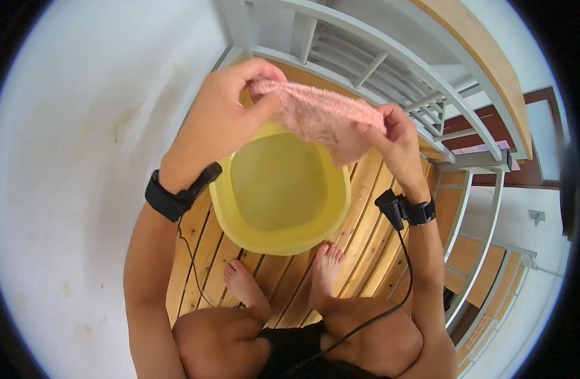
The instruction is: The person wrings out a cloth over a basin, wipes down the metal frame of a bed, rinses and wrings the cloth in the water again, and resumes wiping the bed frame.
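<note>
A wet-looking pink cloth with a thick gathered edge (321, 123) is stretched between my two hands; I cannot tell its exact kind. My left hand (220, 114) pinches its left end between thumb and fingers. At the other end, my right hand (400, 142) grips the edge the same way, so the thin lower part hangs down. Below the cloth stands a yellow plastic basin (277, 243) holding cloudy water (280, 183). The hanging cloth and my left hand cover part of the basin's far rim.
The basin rests on a slatted wooden floor (359, 243), with my bare feet (328, 268) at its near side. A white wall (81, 189) is close on the left. Metal bed frames (378, 63) stand ahead and right. Black cables (403, 284) run from my wrist straps.
</note>
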`<state>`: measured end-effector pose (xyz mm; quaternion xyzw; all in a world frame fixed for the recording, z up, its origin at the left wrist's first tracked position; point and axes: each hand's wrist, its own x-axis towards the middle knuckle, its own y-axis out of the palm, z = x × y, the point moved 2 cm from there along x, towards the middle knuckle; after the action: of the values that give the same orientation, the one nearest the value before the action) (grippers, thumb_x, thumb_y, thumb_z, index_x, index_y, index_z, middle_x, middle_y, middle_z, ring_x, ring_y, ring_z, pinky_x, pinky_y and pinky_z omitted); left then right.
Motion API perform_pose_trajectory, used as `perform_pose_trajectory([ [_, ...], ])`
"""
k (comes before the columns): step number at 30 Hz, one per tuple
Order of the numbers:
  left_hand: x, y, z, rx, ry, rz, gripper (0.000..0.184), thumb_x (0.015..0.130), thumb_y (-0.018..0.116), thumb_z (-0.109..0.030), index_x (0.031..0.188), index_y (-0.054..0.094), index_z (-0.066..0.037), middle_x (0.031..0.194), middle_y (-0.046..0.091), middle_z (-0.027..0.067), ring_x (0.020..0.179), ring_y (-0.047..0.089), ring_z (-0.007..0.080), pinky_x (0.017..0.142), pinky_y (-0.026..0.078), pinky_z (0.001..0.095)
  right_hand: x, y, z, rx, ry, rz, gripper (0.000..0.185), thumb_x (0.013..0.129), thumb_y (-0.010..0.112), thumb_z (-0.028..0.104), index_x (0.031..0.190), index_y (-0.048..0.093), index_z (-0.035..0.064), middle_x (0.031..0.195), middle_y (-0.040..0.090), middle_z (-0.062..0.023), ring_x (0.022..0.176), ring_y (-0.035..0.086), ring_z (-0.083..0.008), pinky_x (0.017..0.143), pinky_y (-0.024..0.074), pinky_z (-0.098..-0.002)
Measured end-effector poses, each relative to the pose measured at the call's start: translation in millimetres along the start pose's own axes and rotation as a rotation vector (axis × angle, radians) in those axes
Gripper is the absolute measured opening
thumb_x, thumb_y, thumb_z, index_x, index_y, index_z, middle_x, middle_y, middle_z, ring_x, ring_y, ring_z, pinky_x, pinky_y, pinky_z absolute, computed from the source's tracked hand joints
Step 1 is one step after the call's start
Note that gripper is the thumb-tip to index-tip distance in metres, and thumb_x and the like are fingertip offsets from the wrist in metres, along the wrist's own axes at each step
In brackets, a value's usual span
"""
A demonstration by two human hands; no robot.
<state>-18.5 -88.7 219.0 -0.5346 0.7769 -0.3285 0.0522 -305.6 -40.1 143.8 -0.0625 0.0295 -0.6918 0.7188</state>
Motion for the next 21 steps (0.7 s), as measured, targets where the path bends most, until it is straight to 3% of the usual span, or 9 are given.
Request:
perform_pose_trajectory([
  [8,-14.2,-29.5,1.5,-0.013,-0.03,0.049,0.015,0.09,0.067,-0.009,0.101,0.066,0.001,0.085,0.064,-0.0007,0.079,0.057,0.007,0.075,0.046,0.0239,6.0,29.5,25.0,0.025,-0.142,0.0,0.03,0.088,0.077,0.013,0.107,0.059,0.0,0.093,0.064,-0.0014,0.084,0.06,-0.0078,0.076,0.0509,-0.024],
  [15,-23.2,-47.7,11.9,-0.087,-0.1,0.08,0.015,0.089,0.066,-0.006,0.102,0.065,0.001,0.086,0.065,0.0005,0.08,0.059,0.0057,0.074,0.047,0.0218,3.3,34.1,20.2,-0.016,0.045,0.206,0.029,0.087,0.078,0.013,0.107,0.061,0.0,0.096,0.065,-0.0026,0.089,0.06,-0.0076,0.078,0.0515,-0.0256],
  [17,-24.6,-48.6,14.0,-0.101,-0.127,0.093,0.015,0.089,0.066,-0.006,0.103,0.065,0.001,0.087,0.065,0.0006,0.08,0.059,0.0054,0.073,0.048,0.0214,5.4,35.1,12.8,-0.126,-0.038,0.199,0.026,0.086,0.079,0.012,0.099,0.06,0.0005,0.092,0.061,0.0004,0.087,0.058,-0.0063,0.076,0.0512,-0.0254],
  [21,-25.2,-48.5,17.0,-0.13,-0.212,0.168,0.016,0.089,0.064,-0.003,0.104,0.064,0.001,0.089,0.065,0.0008,0.081,0.06,0.0047,0.071,0.049,0.0208,9.1,41.4,15.9,-0.059,-0.158,0.166,0.026,0.085,0.077,0.01,0.092,0.054,0.0029,0.085,0.053,0.0029,0.083,0.055,-0.0057,0.073,0.0507,-0.0254],
])
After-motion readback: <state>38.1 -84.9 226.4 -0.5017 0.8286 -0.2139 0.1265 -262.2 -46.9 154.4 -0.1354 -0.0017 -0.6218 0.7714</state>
